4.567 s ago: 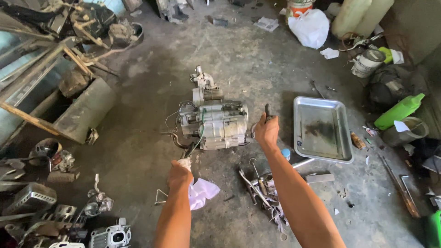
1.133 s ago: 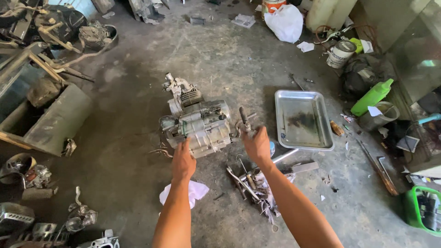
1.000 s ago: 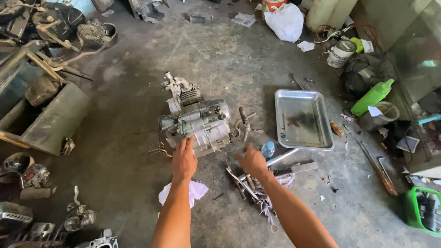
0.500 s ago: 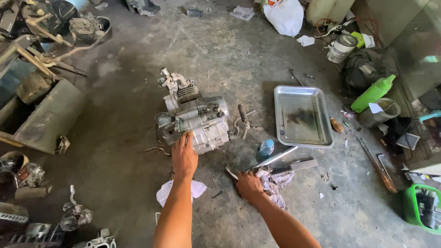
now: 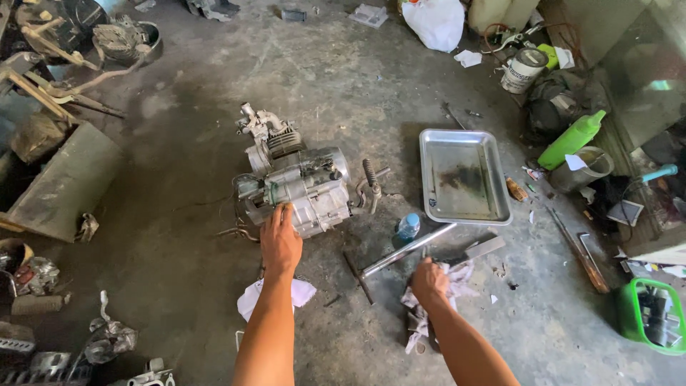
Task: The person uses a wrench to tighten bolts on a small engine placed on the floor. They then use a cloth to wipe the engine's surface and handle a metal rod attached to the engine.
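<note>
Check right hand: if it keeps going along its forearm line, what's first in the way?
The right hand points up-left; first comes the L-shaped metal bar, just past the fingers, probably before the small blue bottle.

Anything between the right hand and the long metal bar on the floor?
Nothing visible does. The right hand rests on a crumpled rag, and the metal bar lies just beyond its fingers on bare concrete. The left hand is apart, pressed on the engine block.
</note>
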